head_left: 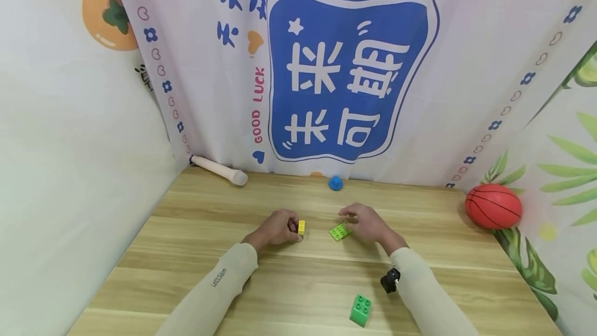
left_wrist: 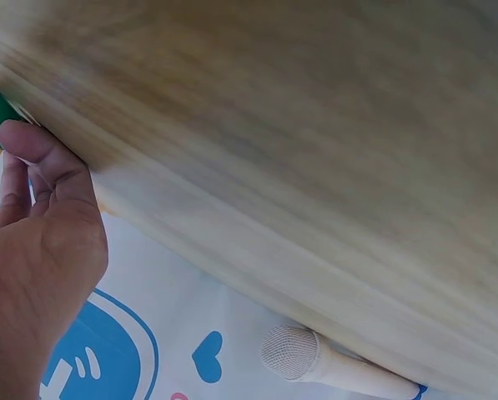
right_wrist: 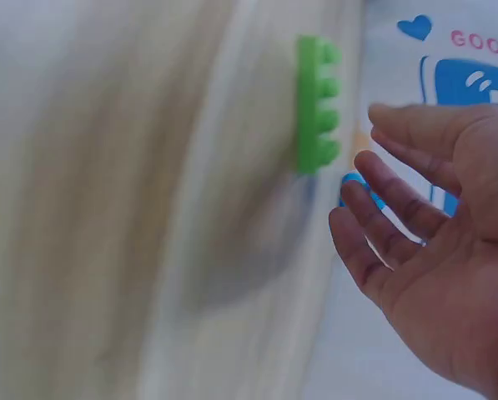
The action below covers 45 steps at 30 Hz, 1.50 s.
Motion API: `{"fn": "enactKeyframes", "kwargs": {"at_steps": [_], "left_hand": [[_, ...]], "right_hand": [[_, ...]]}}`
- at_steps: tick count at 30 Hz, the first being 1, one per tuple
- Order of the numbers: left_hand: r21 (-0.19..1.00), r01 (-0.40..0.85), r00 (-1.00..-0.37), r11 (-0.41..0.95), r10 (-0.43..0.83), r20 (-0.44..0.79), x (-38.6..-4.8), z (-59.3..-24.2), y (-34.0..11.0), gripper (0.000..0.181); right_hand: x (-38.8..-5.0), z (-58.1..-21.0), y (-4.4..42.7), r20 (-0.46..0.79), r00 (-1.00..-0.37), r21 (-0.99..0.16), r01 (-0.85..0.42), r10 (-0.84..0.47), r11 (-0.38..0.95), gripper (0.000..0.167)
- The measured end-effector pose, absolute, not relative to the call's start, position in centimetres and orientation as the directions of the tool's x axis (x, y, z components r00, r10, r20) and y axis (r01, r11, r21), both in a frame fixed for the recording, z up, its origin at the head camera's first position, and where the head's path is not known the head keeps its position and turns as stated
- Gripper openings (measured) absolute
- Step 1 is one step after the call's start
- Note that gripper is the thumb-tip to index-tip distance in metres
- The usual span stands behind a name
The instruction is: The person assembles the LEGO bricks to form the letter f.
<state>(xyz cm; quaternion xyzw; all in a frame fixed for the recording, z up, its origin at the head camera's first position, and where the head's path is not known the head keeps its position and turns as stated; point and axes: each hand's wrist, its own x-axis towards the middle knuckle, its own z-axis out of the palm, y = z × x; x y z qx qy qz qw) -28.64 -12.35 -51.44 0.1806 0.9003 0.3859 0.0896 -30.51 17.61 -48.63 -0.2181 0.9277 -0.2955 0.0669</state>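
Note:
My left hand point(head_left: 281, 227) pinches a small yellow toy brick point(head_left: 301, 226) between thumb and fingers, low over the table. In the left wrist view, a dark green piece point(left_wrist: 0, 117) shows by the thumb against the yellow; whether the two are joined I cannot tell. Just right of it, a flat lime-green brick with studs point(head_left: 340, 232) lies on the table. My right hand point(head_left: 366, 223) hovers beside that brick with loosely bent fingers, and the right wrist view shows a gap between fingertips and studs. Nearer me stands a green brick point(head_left: 360, 310).
At the back left lies a white microphone point(head_left: 221, 171). A small blue round object point(head_left: 336, 183) sits by the back curtain point(head_left: 214, 118). A red basketball point(head_left: 493, 206) is at the right edge of the wooden table point(head_left: 280, 294).

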Motion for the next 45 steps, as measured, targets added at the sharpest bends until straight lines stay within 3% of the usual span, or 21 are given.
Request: {"fn": "enactKeyframes", "kwargs": {"at_steps": [6,13,29,45], "left_hand": [[0.728,0.259,-0.92,0.634,0.392,-0.014,-28.6,-51.4,-12.4,0.023],[0.731,0.264,-0.921,0.629,0.39,-0.003,-28.4,-51.5,-12.4,0.023],[0.737,0.263,-0.921,0.622,0.389,0.0,-28.5,-51.6,-12.5,0.024],[0.741,0.253,-0.924,0.622,0.382,-0.005,-28.5,-51.7,-12.4,0.024]], "right_hand": [[-30.1,-50.1,18.1,0.008,-0.855,-0.56,-0.434,-0.519,0.706,0.045],[-30.0,-50.5,18.2,0.037,-0.823,-0.551,-0.49,-0.567,0.676,0.036],[-29.4,-50.7,18.2,0.007,-0.878,-0.544,-0.406,-0.479,0.735,0.032],[-29.3,-49.7,15.9,0.089,-0.902,-0.569,-0.395,-0.423,0.722,0.028]]}}
